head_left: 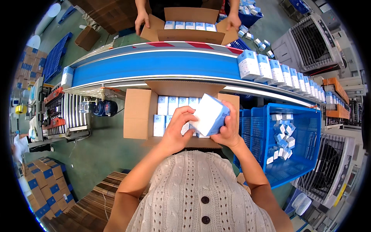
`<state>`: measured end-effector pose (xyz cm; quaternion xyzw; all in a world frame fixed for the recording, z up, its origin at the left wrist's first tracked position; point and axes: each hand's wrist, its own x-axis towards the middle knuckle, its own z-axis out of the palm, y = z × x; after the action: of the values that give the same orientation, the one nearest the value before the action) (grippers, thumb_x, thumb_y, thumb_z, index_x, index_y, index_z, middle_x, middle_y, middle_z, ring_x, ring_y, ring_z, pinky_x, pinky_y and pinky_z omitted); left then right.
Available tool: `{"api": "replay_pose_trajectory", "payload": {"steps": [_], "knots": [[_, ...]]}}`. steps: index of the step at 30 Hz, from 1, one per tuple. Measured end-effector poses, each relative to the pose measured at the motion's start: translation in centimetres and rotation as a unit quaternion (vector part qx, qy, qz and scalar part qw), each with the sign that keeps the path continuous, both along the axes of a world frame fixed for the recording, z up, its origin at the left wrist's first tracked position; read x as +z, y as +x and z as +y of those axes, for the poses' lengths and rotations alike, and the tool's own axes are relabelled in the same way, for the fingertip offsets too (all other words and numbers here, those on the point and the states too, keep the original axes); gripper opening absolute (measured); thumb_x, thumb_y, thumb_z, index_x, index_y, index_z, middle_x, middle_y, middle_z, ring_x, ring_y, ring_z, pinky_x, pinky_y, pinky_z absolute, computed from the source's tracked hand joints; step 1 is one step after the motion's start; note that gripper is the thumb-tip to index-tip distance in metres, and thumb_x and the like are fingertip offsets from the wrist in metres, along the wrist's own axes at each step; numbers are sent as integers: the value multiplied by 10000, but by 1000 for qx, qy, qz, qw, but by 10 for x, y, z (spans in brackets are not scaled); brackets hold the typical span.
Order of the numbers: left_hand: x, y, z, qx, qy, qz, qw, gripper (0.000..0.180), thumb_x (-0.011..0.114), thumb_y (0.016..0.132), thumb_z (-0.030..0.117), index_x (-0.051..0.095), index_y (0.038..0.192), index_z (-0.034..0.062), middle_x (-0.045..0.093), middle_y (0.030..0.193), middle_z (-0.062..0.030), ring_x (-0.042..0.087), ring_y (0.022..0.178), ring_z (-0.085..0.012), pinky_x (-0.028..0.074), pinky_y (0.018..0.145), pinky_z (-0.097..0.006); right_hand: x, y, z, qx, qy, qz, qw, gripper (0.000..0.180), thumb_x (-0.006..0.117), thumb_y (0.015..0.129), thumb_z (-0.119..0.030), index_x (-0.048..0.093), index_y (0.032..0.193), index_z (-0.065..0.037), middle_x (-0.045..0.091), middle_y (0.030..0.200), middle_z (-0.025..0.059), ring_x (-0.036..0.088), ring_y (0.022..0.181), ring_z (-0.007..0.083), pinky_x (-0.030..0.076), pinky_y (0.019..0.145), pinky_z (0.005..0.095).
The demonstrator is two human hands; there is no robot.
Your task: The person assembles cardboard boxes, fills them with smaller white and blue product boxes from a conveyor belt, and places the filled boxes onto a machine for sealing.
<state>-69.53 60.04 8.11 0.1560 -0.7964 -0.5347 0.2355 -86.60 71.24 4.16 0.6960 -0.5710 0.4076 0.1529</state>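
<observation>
A white and blue box (208, 117) is tilted between my two hands, above an open cardboard carton (138, 114). My right hand (228, 129) grips its right side, fingers along the blue face. On the left, my left hand (179, 127) has its fingers bent against the box's white face and near edge. Inside the carton, similar small boxes (162, 105) stand upright in two rows; my hands and the held box hide part of them. The carton's flaps are folded outward.
Beyond the carton runs a blue conveyor (154, 67) with a line of boxes (276, 72) on its right. Across it, another person's hands (143, 22) touch a filled carton (191, 14). A blue crate (266, 170) with scattered boxes stands right; flattened cardboard (96, 197) lies lower left.
</observation>
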Motion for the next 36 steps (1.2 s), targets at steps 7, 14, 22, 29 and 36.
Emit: {"api": "replay_pose_trajectory", "payload": {"steps": [7, 14, 22, 29, 36], "knots": [[-3, 0, 1, -3, 13, 27, 1000, 373, 623, 647, -123, 482, 938, 62, 407, 1110, -75, 467, 1040, -201, 451, 835, -289, -16, 8, 3, -7, -48, -27, 998, 1065, 734, 538, -87, 48, 1338, -239, 121, 1387, 61, 417, 1004, 480, 404, 783, 530], [1, -3, 4, 23, -51, 50, 997, 259, 653, 665, -55, 535, 872, 48, 484, 1016, -84, 507, 942, -202, 442, 748, -281, -18, 18, 12, -16, 16, -121, 992, 904, 764, 556, -144, 231, 1285, -116, 308, 1271, 134, 429, 1016, 437, 397, 812, 469], [-28, -8, -13, 76, 291, -107, 948, 100, 591, 816, 95, 610, 779, 4, 572, 699, -7, 519, 673, -80, 425, 619, -236, 2, 27, 22, 36, 408, -577, 707, 500, 686, 725, -284, 484, 1051, 36, 531, 952, 129, 522, 881, 175, 428, 752, 283], [-53, -17, -21, 42, 423, -78, 902, 133, 517, 869, 161, 528, 885, 30, 554, 797, -33, 527, 713, -110, 454, 646, -250, -24, 16, 21, 40, 428, -677, 598, 534, 668, 748, -256, 435, 1144, 17, 562, 970, 99, 550, 868, 150, 456, 727, 263], [-133, -15, -60, 7, 186, -330, 926, 201, 479, 860, 186, 513, 1023, 74, 545, 802, -68, 549, 720, -150, 449, 634, -280, -130, -2, -25, -63, 391, -664, 634, 594, 664, 728, -308, 406, 1114, 62, 525, 1030, 185, 524, 963, 237, 428, 812, 324]]}}
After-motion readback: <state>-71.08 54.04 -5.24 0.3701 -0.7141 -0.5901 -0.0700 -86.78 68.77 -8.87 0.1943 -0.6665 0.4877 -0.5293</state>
